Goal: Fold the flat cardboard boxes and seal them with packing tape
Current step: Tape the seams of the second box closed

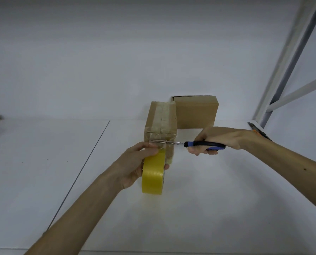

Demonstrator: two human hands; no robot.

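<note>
In the head view, the box (160, 122) stood on the table (227, 199), with tape laid along its top seam and down its near face. Just in front of the box, the left hand (135, 164) held the roll (153, 173) on edge, fingers curled round its rim and thumb pressed on top. A short strip ran from the roll up to the box's near face.

Right of the box, the right hand (217, 138) gripped the scissors (205, 144), fingers clamped round the blue-and-black handles. The blades reached left across the box's near face, level with the strip (whether they were apart or closed was too fine to tell). A 2nd box (197, 112) stood behind and to the right of the box, very close to it. I saw no tape on the face it showed.

The step in hand looked like cutting the strip free of the roll. To do it well:

1. Keep the strip taut with a light pull on the roll, since slack tape would likely fold on itself.
2. Set the blades square across the strip and cut in 1 stroke.
3. Keep the left thumb, just below the blades, out of their path.
4. Leave a tail to smooth onto the near face.

A hard pull could probably drag so light a box forward.
</note>
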